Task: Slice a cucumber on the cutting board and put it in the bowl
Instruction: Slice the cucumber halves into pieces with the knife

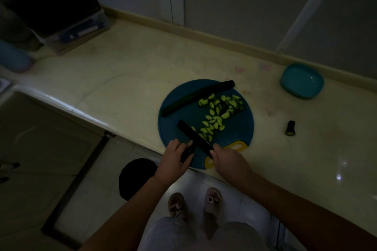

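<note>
Both hands work at a round cutting board [234,130] at the near edge of the desk [122,79], in dim light.

A clear plastic box [81,30] stands at the far left corner of the desk, and a cut-off end [290,128] of cucumber lies alone to the right of the board. The teal bowl [299,79] sits near the far edge, well apart from the board, with bare desk between them. The board is blue with a yellow handle. A long cucumber [195,98], dark green, lies across its far part, and pale green slices [220,110] lie in a loose band beside it down toward the hands. The left hand [175,157] is curled over a dark cucumber piece [188,152] at the near edge of the board. The right hand [228,159] grips the handle of the knife [193,137], whose dark blade lies just beside the left fingers and touches the nearest slices.
</note>
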Demonstrator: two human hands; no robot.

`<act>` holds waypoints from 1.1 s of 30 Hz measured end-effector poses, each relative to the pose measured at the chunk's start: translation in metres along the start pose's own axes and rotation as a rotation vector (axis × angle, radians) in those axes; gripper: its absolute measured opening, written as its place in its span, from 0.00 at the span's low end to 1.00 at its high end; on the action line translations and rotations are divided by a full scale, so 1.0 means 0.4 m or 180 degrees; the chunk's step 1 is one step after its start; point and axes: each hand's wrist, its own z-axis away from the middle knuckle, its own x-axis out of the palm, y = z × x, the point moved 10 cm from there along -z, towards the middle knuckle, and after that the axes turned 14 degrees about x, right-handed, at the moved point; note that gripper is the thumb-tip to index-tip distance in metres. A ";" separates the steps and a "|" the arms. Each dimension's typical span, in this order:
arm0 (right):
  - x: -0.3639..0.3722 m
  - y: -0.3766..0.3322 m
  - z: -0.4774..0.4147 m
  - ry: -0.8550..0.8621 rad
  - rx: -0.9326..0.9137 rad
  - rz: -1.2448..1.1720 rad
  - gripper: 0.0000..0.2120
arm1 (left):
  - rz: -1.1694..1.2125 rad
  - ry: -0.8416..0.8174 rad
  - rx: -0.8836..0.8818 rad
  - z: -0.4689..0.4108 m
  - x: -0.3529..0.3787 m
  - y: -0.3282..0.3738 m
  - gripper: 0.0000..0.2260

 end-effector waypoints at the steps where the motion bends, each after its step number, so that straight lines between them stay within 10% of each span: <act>1: 0.003 0.002 0.003 0.0029 0.0014 0.0031 0.16 | 0.0007 -0.0008 -0.0020 0.001 0.001 0.000 0.18; 33: -0.042 0.038 -0.010 0.0082 0.0092 -0.0288 0.14 | -0.0299 -0.0021 -0.0283 -0.018 0.033 -0.016 0.17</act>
